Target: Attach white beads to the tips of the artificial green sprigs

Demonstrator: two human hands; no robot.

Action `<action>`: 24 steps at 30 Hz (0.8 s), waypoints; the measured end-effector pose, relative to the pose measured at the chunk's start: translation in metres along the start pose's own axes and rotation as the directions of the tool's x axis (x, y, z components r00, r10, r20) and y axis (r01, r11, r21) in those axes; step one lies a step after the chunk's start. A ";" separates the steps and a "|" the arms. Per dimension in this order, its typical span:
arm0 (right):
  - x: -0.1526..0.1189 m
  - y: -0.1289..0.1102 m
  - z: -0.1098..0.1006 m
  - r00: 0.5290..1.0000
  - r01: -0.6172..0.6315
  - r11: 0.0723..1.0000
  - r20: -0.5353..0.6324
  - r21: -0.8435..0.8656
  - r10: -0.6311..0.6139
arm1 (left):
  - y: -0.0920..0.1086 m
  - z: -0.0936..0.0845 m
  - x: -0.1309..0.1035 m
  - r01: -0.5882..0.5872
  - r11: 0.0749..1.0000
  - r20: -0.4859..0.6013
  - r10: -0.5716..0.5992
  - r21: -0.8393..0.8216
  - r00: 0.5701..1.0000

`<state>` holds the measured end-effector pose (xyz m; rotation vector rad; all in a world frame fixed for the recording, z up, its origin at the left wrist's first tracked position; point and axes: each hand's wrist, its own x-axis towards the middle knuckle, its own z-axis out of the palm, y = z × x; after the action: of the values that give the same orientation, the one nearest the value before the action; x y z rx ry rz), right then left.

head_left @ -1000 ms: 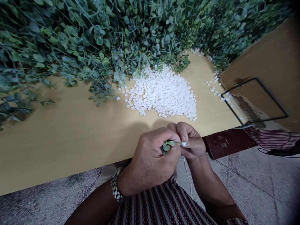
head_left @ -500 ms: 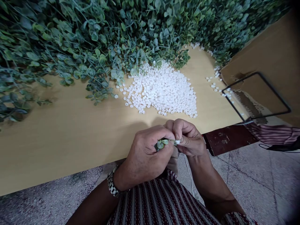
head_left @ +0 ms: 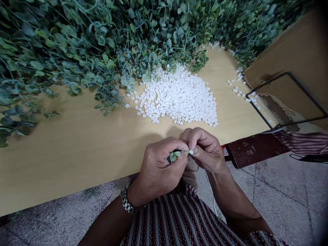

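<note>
My left hand is closed around a small artificial leaf sprig, its green leaves showing between thumb and fingers. My right hand pinches a small white bead against the sprig's stem tip. Both hands meet just in front of the near edge of the light wooden table. A heap of white beads lies on the table right behind my hands.
A big pile of artificial green foliage covers the table's far side. A brown cardboard box with a black wire frame stands at the right, with stray beads beside it. Grey floor lies below.
Both hands stayed together and shifted slightly left and up in view. The white bead sits closer against the stem. The camera tilted a little.
</note>
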<state>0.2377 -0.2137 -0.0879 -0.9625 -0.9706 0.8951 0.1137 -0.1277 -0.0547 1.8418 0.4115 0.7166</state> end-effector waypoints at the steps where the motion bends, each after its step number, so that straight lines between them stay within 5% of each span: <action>1: 0.000 0.000 0.001 1.000 0.021 0.999 -0.015 -0.034 -0.022 | 0.000 0.001 -0.001 -0.004 1.000 -0.017 0.004 0.001 1.000; 8: -0.007 0.002 0.014 0.973 0.134 0.939 -0.136 -0.318 -0.185 | -0.003 0.007 -0.006 -0.031 0.997 -0.141 0.040 0.067 0.989; 16: -0.006 0.004 0.020 0.941 0.210 0.820 -0.118 -0.532 -0.317 | -0.006 0.005 -0.005 0.022 1.000 -0.154 -0.025 -0.021 0.988; 24: -0.003 -0.010 0.014 0.993 -0.027 0.972 -0.117 -0.231 0.000 | -0.015 -0.004 -0.005 0.284 0.873 -0.031 -0.322 -0.397 0.946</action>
<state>0.2257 -0.2163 -0.0755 -1.2088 -0.9838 0.7378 0.1087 -0.1223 -0.0688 1.3331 0.5647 0.6187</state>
